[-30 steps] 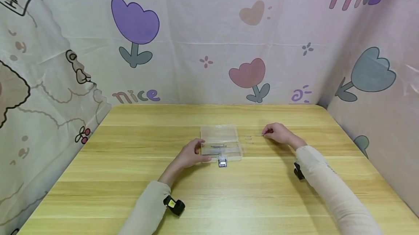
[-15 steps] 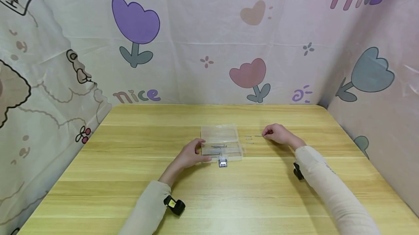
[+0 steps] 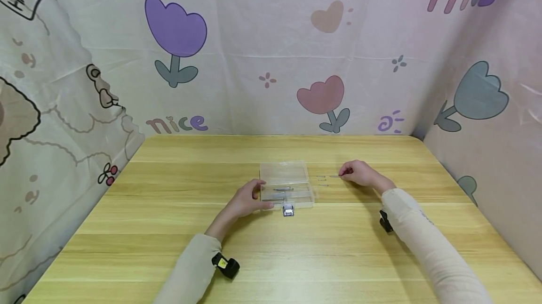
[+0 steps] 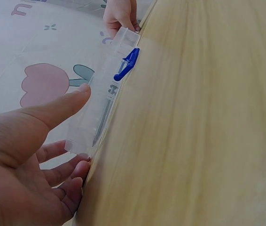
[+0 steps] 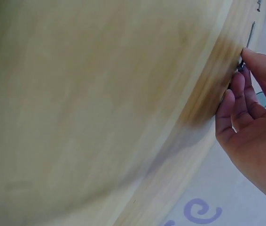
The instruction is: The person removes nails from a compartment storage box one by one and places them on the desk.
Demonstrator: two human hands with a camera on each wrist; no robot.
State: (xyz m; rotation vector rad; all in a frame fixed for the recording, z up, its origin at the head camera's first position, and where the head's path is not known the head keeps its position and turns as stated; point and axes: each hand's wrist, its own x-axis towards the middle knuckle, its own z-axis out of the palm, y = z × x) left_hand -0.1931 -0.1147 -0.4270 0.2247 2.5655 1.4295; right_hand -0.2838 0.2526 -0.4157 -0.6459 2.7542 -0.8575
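A clear plastic box [image 3: 304, 200] lies on the wooden table with its lid [image 3: 282, 172] folded back. My left hand [image 3: 243, 199] holds the box at its left end, thumb along the front wall and fingers round the corner. Long nails [image 3: 273, 199] lie in its compartments, and a blue latch [image 4: 128, 65] hangs at the front. To the right of the box, my right hand [image 3: 360, 172] pinches a nail [image 5: 251, 35] near its head, between thumb and fingers. The nail lies low over the tabletop, its point toward the box.
Three small nails [image 3: 323, 185] lie on the table between the box and my right hand. The wooden table [image 3: 271, 257] reaches back to a printed cloth [image 3: 254, 36] that hangs behind and along both sides.
My right hand has lowered slightly, and the nail in it now shows longer and flatter toward the box. The left hand and the box have kept their place.
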